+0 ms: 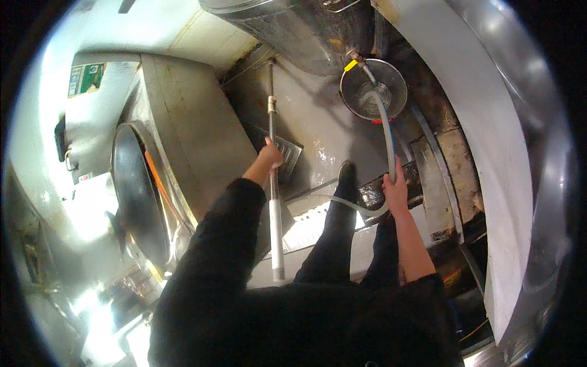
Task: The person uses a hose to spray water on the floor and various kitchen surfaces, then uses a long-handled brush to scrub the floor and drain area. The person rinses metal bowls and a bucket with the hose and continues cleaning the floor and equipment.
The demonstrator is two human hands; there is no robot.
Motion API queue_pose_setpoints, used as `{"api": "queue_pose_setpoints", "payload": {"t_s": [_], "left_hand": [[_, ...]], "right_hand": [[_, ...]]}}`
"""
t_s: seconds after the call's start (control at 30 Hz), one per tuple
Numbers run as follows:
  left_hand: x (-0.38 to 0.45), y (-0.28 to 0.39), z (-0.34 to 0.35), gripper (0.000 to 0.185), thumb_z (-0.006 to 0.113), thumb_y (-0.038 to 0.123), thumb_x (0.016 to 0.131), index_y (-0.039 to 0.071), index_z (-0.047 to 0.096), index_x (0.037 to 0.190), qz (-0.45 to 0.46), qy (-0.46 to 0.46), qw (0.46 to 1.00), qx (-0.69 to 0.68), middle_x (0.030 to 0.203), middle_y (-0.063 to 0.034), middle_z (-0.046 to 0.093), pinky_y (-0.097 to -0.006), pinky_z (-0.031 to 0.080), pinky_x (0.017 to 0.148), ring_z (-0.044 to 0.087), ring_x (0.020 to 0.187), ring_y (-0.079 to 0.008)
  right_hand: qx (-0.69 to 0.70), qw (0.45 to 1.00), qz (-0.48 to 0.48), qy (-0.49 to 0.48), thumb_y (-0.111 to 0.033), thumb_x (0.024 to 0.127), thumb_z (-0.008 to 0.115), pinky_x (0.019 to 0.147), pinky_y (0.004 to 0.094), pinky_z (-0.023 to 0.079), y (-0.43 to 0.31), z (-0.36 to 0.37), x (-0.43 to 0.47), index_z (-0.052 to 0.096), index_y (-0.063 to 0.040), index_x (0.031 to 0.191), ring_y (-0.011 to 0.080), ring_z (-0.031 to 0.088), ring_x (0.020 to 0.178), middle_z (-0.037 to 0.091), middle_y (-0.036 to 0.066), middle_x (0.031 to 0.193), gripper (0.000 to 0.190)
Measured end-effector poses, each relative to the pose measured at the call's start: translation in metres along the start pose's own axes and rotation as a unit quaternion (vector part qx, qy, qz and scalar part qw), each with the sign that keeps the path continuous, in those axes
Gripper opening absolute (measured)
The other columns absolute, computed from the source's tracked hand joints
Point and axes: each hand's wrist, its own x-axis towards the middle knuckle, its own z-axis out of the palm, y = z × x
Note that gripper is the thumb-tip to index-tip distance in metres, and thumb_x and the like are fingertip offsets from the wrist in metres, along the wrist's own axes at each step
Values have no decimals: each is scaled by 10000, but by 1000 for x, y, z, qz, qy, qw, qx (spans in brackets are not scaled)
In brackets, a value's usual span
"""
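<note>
My left hand (271, 156) grips a long metal pole (274, 183) with a white lower section. The pole reaches away toward the wall corner; what is at its far end cannot be made out. In my right hand (396, 190) is a translucent hose (388, 142). One end of the hose dips into a round metal bucket (341, 89) on the floor, and the rest curves back past my legs to the left. Over the bucket hangs the pipe of a drain valve with a yellow lever (351, 65), fitted to a large metal pot (312, 36).
A wet grey floor (316, 124) lies before my shoe (347, 172). A perforated metal plate (291, 158) is behind my left hand. To the left stand a steel cabinet (192, 114) and a dark wok (133, 183). A pale curved panel (500, 137) borders the right.
</note>
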Motion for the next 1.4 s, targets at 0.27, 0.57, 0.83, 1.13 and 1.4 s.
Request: {"api": "queue_pose_setpoints", "payload": {"t_s": [0.27,0.57,0.83,1.13,1.4], "left_hand": [[-187,-24,159,637,582,62,735,-67,239,1256,46,47,997,-36,910,-311,611,-473,509,773,614,900,-451],[-377,-47,191,616,553,25,722,-8,284,1275,43,-79,995,-51,850,-273,620,-450,512,606,642,713,-390],[-357,-80,188,714,553,-19,723,136,345,1388,53,81,967,-235,824,-179,632,-362,476,403,610,533,-198],[-139,-59,86,487,515,32,845,16,416,1321,-39,116,932,-341,811,-154,644,-360,506,450,598,503,-210],[-69,-64,125,499,624,113,818,-19,394,1240,-59,115,991,18,880,-223,615,-409,503,602,600,685,-326]], "right_hand": [[93,995,18,7,-10,879,488,575,276,454,19,-35,-10,279,-205,1445,112,520,667,559,69,908,634],[223,974,13,-40,93,848,445,560,275,468,19,-51,-21,322,-204,1426,115,510,654,523,69,1019,661],[155,985,17,-70,-14,857,515,583,265,481,35,-53,-17,297,-206,1444,117,582,657,602,78,837,654],[136,987,25,-84,-49,890,518,539,250,429,22,-54,-44,276,-205,1454,95,491,592,550,24,745,633],[110,990,24,-82,-86,920,535,650,248,478,26,-57,-40,307,-198,1443,88,516,707,550,22,888,582]]}}
